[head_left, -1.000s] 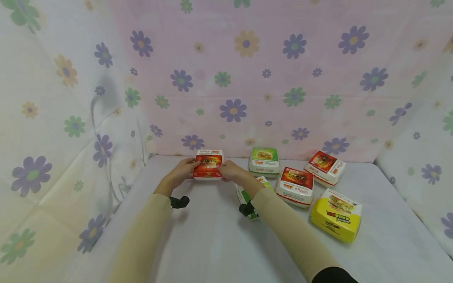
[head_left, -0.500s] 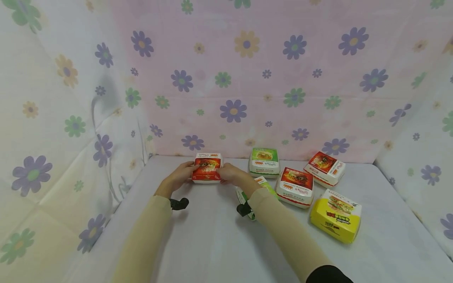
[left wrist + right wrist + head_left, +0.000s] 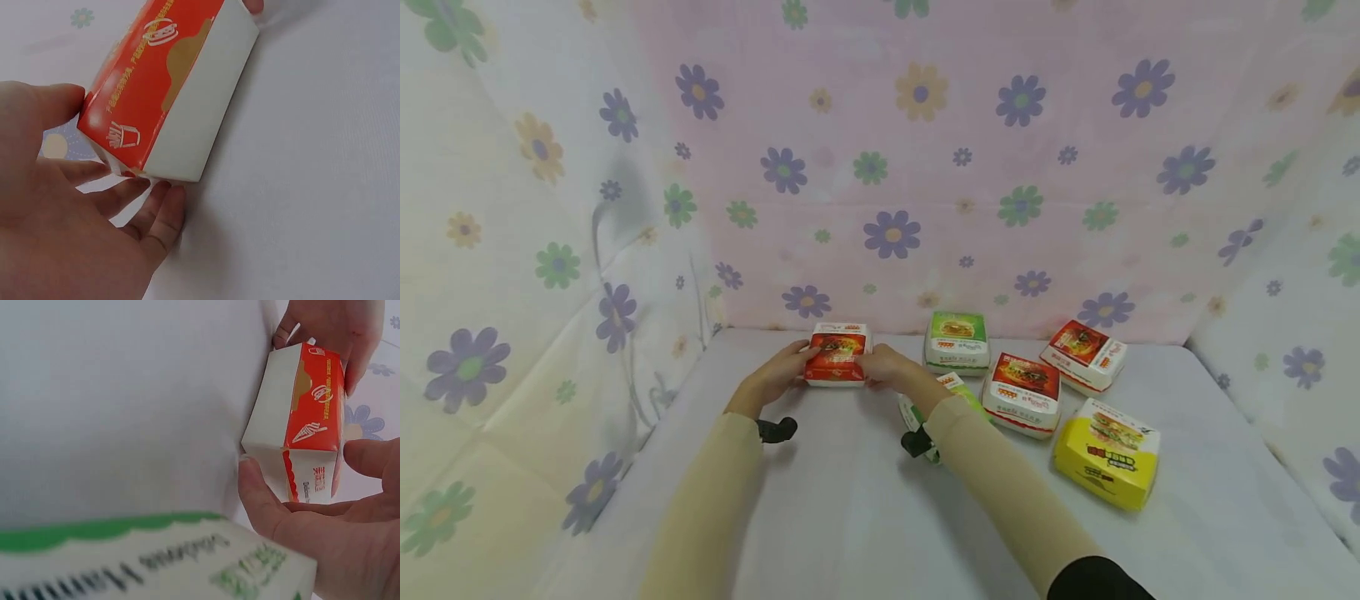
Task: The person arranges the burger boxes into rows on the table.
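A red and white burger box [image 3: 837, 356] sits on the table toward the back, left of centre. My left hand [image 3: 775, 379] grips its left end, thumb at the upper edge and fingers low along the side. On the opposite end my right hand [image 3: 897, 372] holds it between thumb and fingers. In the left wrist view the box's red flap and white lower wall [image 3: 197, 119] face the camera, with the left fingertips [image 3: 169, 209] at its bottom corner. The right wrist view shows the right thumb [image 3: 369, 457] and a finger [image 3: 256, 487] at the near end.
Under my right forearm lies a green and white box [image 3: 958, 387], partly hidden. Further right stand another green box [image 3: 957, 343], a red and white box [image 3: 1021, 395], a second red one [image 3: 1084, 356] and a yellow one [image 3: 1107, 454]. A flowered cloth [image 3: 835, 250] hangs behind.
The red burger box has come slightly nearer and down, with both hands still on it. Over the last half second it has stayed nearly still. The other boxes keep their places.
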Demonstrator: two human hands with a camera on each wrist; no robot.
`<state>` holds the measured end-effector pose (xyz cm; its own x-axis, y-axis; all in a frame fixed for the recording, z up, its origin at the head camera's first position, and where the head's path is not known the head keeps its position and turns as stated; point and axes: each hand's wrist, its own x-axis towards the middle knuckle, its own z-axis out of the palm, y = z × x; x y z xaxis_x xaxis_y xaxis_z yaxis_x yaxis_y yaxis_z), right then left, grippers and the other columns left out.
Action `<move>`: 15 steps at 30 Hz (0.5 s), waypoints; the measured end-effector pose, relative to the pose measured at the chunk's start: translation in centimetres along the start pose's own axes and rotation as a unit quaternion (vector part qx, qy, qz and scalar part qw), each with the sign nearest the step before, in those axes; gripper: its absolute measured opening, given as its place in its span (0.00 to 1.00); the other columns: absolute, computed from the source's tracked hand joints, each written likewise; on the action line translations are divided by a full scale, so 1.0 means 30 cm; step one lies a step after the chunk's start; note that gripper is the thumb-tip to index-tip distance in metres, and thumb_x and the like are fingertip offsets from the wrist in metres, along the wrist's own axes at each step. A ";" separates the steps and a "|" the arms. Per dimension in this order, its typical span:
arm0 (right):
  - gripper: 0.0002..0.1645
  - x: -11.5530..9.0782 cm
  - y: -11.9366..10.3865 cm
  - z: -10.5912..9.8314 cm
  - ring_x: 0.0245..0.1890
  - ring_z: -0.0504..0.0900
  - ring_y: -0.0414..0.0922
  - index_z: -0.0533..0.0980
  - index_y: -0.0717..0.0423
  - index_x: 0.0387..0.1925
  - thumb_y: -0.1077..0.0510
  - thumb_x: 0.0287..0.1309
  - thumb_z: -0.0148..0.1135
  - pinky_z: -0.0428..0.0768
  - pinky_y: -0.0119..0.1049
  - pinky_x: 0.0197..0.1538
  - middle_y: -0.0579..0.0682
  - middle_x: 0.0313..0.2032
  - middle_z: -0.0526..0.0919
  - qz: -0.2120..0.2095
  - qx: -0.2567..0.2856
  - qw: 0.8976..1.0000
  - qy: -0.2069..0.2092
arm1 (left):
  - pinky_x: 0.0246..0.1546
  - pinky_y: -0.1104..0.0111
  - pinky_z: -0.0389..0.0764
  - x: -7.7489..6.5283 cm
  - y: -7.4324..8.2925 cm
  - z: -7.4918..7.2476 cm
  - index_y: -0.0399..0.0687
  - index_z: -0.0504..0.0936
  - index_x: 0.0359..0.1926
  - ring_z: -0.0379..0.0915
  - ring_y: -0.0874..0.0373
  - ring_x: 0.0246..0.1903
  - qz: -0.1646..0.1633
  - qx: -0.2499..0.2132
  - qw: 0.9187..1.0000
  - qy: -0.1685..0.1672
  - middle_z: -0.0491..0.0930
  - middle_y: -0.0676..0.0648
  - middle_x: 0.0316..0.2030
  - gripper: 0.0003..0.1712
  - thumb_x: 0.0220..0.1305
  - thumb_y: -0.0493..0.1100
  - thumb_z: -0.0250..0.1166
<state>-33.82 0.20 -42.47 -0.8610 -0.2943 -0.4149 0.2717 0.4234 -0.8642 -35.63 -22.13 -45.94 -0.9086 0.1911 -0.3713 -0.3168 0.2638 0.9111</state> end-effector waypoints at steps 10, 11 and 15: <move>0.37 0.009 -0.041 -0.076 0.61 0.67 0.56 0.49 0.65 0.70 0.50 0.68 0.46 0.72 0.47 0.57 0.60 0.69 0.54 -0.052 -0.044 0.997 0.035 | 0.61 0.51 0.62 -0.052 -0.003 -0.039 0.48 0.39 0.73 0.58 0.42 0.61 0.021 0.036 0.999 0.019 0.48 0.41 0.70 0.48 0.65 0.65 0.51; 0.37 0.015 -0.043 -0.082 0.62 0.65 0.56 0.49 0.64 0.70 0.50 0.69 0.47 0.72 0.47 0.57 0.60 0.69 0.54 -0.055 -0.043 0.997 0.034 | 0.61 0.51 0.63 -0.061 -0.003 -0.037 0.48 0.40 0.73 0.58 0.42 0.62 0.017 0.045 0.999 0.023 0.48 0.41 0.70 0.49 0.64 0.66 0.52; 0.35 0.044 -0.046 -0.095 0.65 0.61 0.55 0.49 0.58 0.71 0.51 0.69 0.46 0.71 0.49 0.58 0.59 0.69 0.55 -0.057 -0.037 0.997 0.023 | 0.60 0.51 0.64 -0.102 -0.008 -0.016 0.46 0.42 0.73 0.61 0.42 0.61 -0.002 0.065 0.997 0.039 0.50 0.40 0.70 0.50 0.63 0.66 0.54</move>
<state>-36.55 1.69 -41.01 -0.9036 -0.3062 -0.2994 0.1388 0.4521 -0.8811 -32.90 -23.22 -44.94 -0.9272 0.1174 -0.3557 -0.2872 0.3865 0.8764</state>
